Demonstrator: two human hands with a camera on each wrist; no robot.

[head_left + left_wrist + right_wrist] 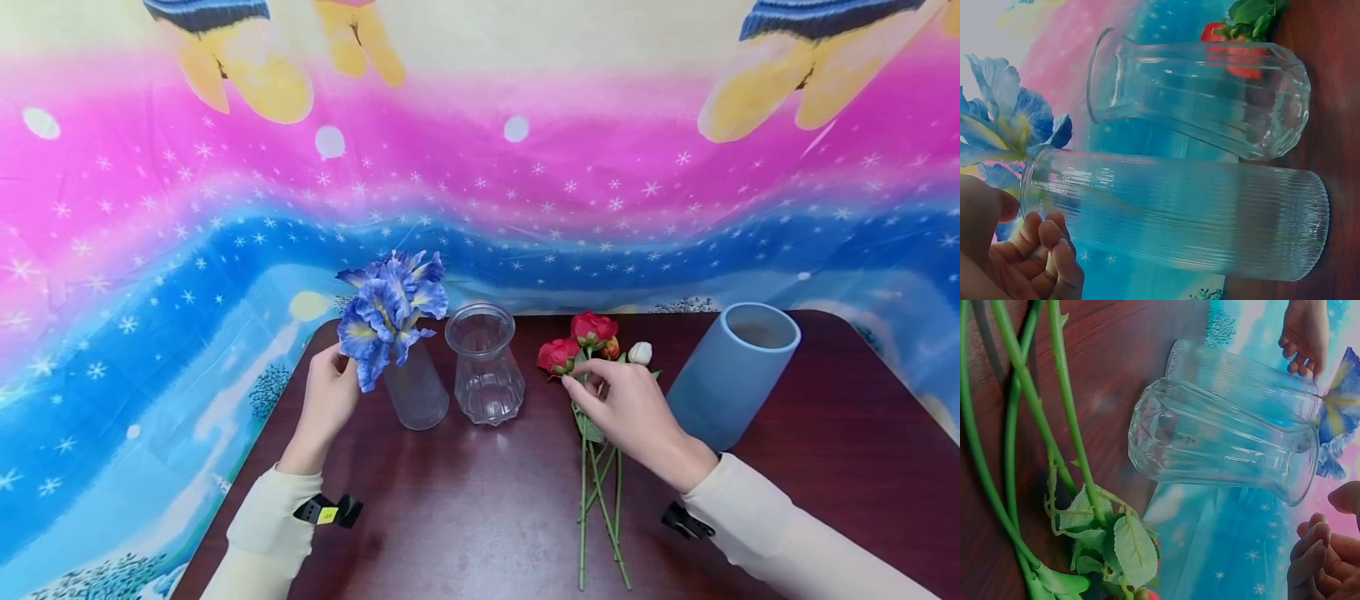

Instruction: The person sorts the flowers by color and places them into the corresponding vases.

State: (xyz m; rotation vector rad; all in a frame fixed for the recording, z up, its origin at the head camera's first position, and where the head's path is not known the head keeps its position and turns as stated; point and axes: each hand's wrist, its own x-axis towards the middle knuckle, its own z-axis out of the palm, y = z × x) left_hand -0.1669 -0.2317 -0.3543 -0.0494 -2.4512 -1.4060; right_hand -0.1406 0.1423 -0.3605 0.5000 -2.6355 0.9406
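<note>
A tall ribbed clear vase (1179, 212) stands on the table with blue irises (390, 308) in its mouth. My left hand (332, 387) is beside its rim, fingers loosely bent and apart from the thumb, with the petals close by. Next to that vase is a fluted clear glass vase (489, 383) with a flared rim. My right hand (630, 404) hovers over the red roses (557, 354) and their green stems (1072, 412), lying on the table. Its fingers are relaxed; the right wrist view shows nothing between thumb and fingers.
A tall blue-grey vase (723, 383) stands to the right of my right hand. A white bud (640, 353) lies with the roses. The dark wooden table (450, 517) ends at a patterned cloth backdrop (525, 208).
</note>
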